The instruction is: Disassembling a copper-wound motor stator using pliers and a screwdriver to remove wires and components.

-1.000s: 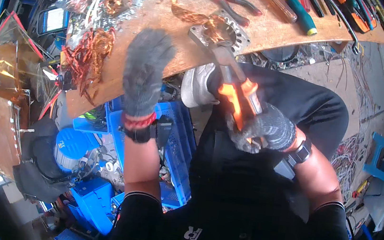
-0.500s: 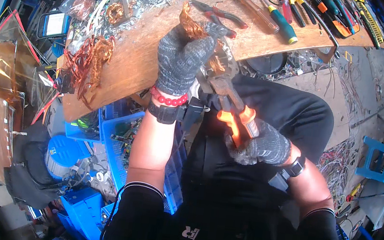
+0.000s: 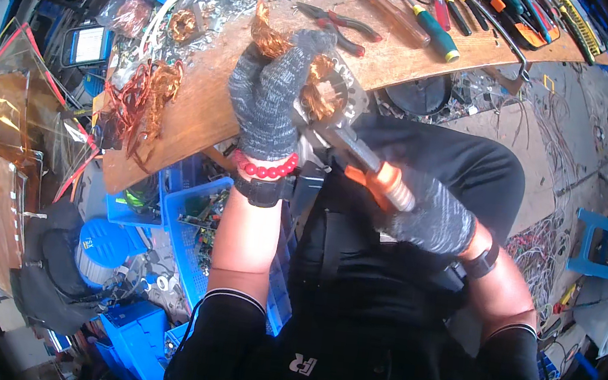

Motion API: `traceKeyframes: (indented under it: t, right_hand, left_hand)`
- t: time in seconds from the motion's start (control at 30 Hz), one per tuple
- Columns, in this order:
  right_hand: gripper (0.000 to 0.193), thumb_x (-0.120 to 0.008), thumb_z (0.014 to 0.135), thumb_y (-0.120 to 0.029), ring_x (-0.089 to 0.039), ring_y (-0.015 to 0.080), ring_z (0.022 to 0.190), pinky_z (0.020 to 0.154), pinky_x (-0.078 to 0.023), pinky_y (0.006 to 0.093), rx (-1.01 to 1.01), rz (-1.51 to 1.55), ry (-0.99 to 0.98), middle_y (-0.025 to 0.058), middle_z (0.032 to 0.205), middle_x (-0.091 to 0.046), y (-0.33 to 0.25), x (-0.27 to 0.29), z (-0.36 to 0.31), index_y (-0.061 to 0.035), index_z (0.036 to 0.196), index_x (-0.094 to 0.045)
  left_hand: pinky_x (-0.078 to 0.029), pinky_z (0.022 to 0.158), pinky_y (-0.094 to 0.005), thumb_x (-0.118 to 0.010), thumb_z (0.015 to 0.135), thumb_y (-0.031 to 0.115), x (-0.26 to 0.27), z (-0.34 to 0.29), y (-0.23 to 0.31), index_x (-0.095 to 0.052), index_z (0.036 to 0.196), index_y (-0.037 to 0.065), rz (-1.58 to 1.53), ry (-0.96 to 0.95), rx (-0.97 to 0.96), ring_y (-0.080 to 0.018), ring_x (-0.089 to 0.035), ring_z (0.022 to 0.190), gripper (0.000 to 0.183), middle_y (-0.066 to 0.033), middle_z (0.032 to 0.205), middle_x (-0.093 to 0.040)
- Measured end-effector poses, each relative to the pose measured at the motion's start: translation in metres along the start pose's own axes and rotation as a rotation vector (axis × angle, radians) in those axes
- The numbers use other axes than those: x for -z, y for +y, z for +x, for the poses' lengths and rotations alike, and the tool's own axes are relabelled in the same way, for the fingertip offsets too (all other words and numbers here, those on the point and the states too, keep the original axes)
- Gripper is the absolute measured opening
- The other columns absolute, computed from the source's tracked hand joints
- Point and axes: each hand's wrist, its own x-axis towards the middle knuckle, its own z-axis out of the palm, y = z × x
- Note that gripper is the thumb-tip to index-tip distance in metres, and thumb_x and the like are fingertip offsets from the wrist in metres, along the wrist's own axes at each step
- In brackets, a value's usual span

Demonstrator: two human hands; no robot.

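Observation:
My left hand (image 3: 274,95), in a grey knit glove, is closed round a motor stator with copper windings, held over my lap by the bench edge. One copper bundle (image 3: 267,39) sticks up past the fingers. More winding (image 3: 323,95) shows beside the stator's grey metal core (image 3: 355,82). My gloved right hand (image 3: 438,220) grips orange-handled pliers (image 3: 389,185). The pliers' jaws reach the lower side of the copper winding; whether they bite on it is hard to see.
On the wooden bench (image 3: 207,113) lie red-handled pliers (image 3: 339,27), a green screwdriver (image 3: 437,35), other hand tools and metal scraps. Pulled copper wire (image 3: 152,95) hangs at its left edge. A blue crate (image 3: 187,244) stands below, a blue stool (image 3: 601,245) at far right.
My left hand has shifted left and turned the stator, so more of its core and winding shows. The pliers have swung with their handles nearer together, and my right hand has moved right and up.

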Motion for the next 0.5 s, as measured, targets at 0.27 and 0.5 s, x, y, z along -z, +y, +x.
traceKeyframes:
  t: [0.27, 0.5]
  right_hand:
    - [0.046, -0.08, 0.078, -0.008, -0.065, 0.015, 0.071, 0.059, -0.052, 0.0269, -0.139, 0.281, -0.186, 0.0089, 0.09, -0.065, 0.005, 0.002, 0.01, -0.0036, 0.118, -0.058]
    - [0.053, -0.082, 0.08, -0.014, -0.073, 0.0211, 0.075, 0.056, -0.057, 0.0266, -0.188, 0.562, -0.41, 0.0146, 0.092, -0.07, 0.044, 0.011, 0.023, -0.0009, 0.125, -0.058]
  left_hand:
    - [-0.055, 0.097, -0.0623, -0.072, 0.09, 0.051, -0.023, -0.022, -0.022, -0.036, 0.152, 0.015, -0.773, -0.011, 0.234, -0.04, -0.059, 0.124, 0.08, -0.0228, 0.139, -0.054]
    - [-0.051, 0.099, -0.0611, -0.073, 0.087, 0.06, -0.032, -0.043, -0.038, -0.039, 0.149, 0.015, -1.172, 0.111, 0.384, -0.0431, -0.055, 0.128, 0.083, -0.0237, 0.142, -0.051]
